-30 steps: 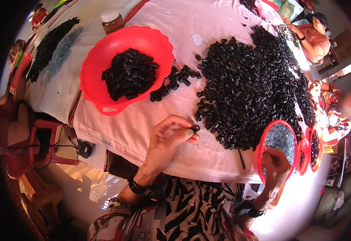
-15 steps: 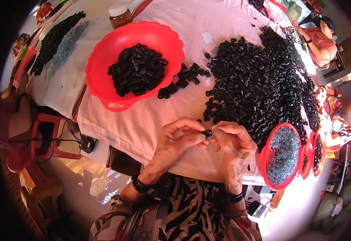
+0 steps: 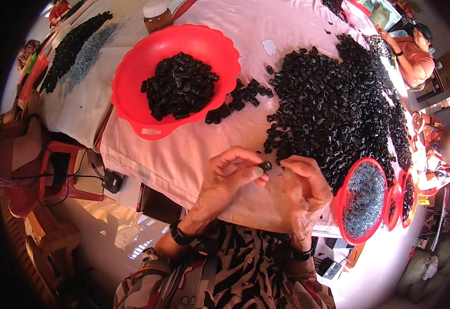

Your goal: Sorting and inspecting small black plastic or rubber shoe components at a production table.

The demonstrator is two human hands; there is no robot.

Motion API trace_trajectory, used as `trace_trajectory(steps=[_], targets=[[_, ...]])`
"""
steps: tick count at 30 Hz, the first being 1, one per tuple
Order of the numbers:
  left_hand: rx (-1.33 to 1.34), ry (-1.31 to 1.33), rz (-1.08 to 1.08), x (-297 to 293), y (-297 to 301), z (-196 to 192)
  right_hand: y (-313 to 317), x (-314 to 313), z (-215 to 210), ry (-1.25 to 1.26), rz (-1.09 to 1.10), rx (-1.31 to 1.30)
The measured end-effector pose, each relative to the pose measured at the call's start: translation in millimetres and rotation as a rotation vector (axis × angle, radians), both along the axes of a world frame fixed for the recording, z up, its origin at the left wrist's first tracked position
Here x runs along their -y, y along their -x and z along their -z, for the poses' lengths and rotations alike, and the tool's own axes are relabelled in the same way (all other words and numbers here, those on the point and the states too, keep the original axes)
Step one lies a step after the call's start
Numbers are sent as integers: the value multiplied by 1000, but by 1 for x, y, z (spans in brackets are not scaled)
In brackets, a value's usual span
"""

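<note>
Fingers (image 3: 246, 175) of the left hand (image 3: 221, 180) are pinching a small black part (image 3: 266, 166) above the bench (image 3: 155, 160). The right hand (image 3: 306, 190) is hovering just beside it; whether it is grasping anything, I cannot tell.

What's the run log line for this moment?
left hand: pinching black piece | right hand: close by, apart from it, grip unclear | red bowl: holds heaped black pieces

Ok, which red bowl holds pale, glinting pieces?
The oval bowl nearest the right hand; the scalloped bowl and two bowls further right hold dark pieces.
</note>
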State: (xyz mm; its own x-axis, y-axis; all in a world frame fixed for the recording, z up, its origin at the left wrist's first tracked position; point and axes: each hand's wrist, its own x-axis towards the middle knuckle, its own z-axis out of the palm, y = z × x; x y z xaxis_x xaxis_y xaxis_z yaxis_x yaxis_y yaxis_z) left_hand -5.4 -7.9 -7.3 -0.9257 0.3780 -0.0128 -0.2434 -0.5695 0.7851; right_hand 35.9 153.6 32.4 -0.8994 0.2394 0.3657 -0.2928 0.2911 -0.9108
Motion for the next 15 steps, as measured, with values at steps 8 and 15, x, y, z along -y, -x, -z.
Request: trace_trajectory(steps=[8,15], targets=[[-16,-95,-254,5,2,-3,-1,-7,9,107,86,141],[66,-92,-275,5,2,-6,12,16,15,-303,-11,95]])
